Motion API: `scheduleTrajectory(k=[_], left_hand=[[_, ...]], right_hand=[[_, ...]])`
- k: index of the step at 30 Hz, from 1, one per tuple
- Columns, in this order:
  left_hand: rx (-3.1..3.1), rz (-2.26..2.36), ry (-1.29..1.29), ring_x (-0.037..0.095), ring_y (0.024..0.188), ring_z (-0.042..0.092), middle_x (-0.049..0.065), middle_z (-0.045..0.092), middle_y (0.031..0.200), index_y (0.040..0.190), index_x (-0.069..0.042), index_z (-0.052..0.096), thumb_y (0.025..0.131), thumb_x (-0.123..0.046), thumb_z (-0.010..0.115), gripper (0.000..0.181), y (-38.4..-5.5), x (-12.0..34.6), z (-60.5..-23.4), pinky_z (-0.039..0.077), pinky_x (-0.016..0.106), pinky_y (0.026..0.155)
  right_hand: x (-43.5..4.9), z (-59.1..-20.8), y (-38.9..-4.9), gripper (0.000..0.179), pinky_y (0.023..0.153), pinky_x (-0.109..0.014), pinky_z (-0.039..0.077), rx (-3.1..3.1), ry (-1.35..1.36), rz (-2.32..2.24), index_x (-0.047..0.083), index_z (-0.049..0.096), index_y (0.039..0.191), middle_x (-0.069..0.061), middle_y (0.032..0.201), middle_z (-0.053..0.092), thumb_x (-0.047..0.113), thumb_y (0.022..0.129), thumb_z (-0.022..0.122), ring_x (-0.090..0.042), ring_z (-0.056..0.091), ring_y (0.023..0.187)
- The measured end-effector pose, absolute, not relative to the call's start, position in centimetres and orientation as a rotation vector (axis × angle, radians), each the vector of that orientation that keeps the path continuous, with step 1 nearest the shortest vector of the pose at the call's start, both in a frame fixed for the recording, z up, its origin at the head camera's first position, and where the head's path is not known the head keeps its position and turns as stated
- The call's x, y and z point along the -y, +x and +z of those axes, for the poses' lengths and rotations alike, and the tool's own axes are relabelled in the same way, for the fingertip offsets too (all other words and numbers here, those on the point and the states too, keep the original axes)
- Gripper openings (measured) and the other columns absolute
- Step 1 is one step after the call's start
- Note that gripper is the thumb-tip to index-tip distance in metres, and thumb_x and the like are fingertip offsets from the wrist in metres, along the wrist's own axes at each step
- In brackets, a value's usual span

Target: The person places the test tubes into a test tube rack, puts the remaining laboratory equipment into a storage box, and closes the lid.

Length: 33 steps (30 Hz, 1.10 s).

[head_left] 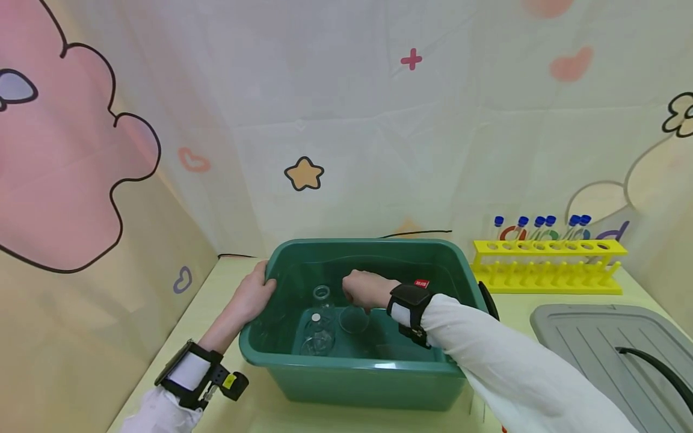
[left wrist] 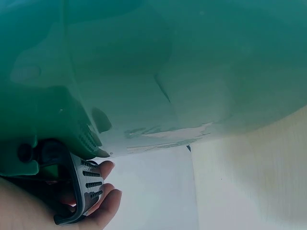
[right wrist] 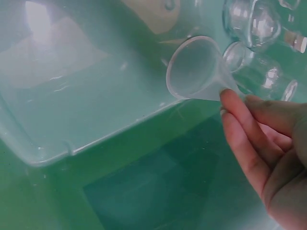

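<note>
Near the table's left edge (head_left: pixel 210 288), a tub (head_left: pixel 368 388) is being held by left grip (head_left: pixel 253 294), a funnel (right wrist: pixel 201 74) by right grip (head_left: pixel 370 288).

In the head view, the left grip (head_left: pixel 254 291) is held towards 8 o'clock, and its bare forearm (head_left: pixel 230 323) is angled towards 1 o'clock. Its fingers (left wrist: pixel 109 207) are seen curled over in the left wrist view. The right grip (head_left: pixel 369 290) is held between 5 and 6 o'clock, with the white-sleeved right arm (head_left: pixel 487 340) stretched towards 10 o'clock. In the right wrist view, the right fingertips (right wrist: pixel 228 97) are brought together in a pinch, directed towards 11 o'clock. Both wrists (head_left: pixel 189 371) are strapped in black.
</note>
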<state>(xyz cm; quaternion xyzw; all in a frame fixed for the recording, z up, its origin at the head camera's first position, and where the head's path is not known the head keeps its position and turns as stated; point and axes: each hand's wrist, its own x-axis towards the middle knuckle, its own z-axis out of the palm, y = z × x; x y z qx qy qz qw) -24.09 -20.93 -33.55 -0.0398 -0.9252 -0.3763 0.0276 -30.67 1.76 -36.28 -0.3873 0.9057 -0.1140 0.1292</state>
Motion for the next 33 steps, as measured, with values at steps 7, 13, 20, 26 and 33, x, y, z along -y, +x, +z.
scheduleTrajectory(k=[7, 13, 20, 26, 33], left_hand=[[2.856, -1.150, -0.123, 0.042, 0.100, 0.050, 0.034, 0.045, 0.117, 0.126, 0.015, 0.029, 0.090, -0.001, 0.036, 0.040, -24.1, 20.7, -33.4, 0.039, 0.051, 0.084], [2.849, -1.156, -0.145, 0.041, 0.100, 0.050, 0.034, 0.045, 0.117, 0.126, 0.016, 0.030, 0.091, 0.000, 0.037, 0.039, -24.1, 20.5, -33.3, 0.039, 0.051, 0.085], [2.844, -1.151, -0.167, 0.040, 0.098, 0.050, 0.033, 0.046, 0.116, 0.125, 0.016, 0.031, 0.090, 0.000, 0.037, 0.039, -24.0, 20.4, -33.3, 0.039, 0.050, 0.084], [2.848, -1.169, -0.156, 0.039, 0.099, 0.050, 0.033, 0.045, 0.117, 0.126, 0.016, 0.030, 0.091, 0.000, 0.036, 0.039, -23.8, 20.5, -33.3, 0.039, 0.050, 0.084], [2.849, -1.159, -0.159, 0.040, 0.101, 0.048, 0.034, 0.044, 0.118, 0.126, 0.016, 0.029, 0.091, 0.000, 0.036, 0.039, -23.8, 20.9, -33.5, 0.037, 0.051, 0.086]], right_hand=[[-1.9, -36.7, -30.7, 0.016, 0.049, -0.021, 0.044, -2.653, -1.140, -0.311, 0.006, 0.069, 0.078, 0.000, 0.070, 0.061, -0.004, 0.084, 0.058, -0.009, 0.054, 0.047], [-2.1, -36.6, -30.5, 0.006, 0.050, -0.022, 0.044, -2.658, -1.090, -0.281, 0.006, 0.068, 0.083, 0.003, 0.066, 0.057, 0.001, 0.082, 0.064, -0.010, 0.053, 0.049], [-2.1, -35.3, -30.5, 0.014, 0.059, -0.025, 0.046, -2.694, -1.132, -0.196, 0.005, 0.067, 0.089, 0.002, 0.074, 0.057, 0.008, 0.076, 0.072, -0.011, 0.053, 0.063], [-2.2, -33.0, -30.4, 0.015, 0.059, -0.026, 0.044, -2.718, -1.186, -0.191, 0.004, 0.064, 0.088, 0.002, 0.074, 0.055, 0.010, 0.076, 0.072, -0.013, 0.052, 0.065], [-3.2, -29.8, -30.1, 0.015, 0.062, -0.026, 0.043, -2.738, -1.272, -0.166, 0.004, 0.062, 0.089, -0.002, 0.080, 0.056, 0.012, 0.079, 0.070, -0.014, 0.054, 0.065]])
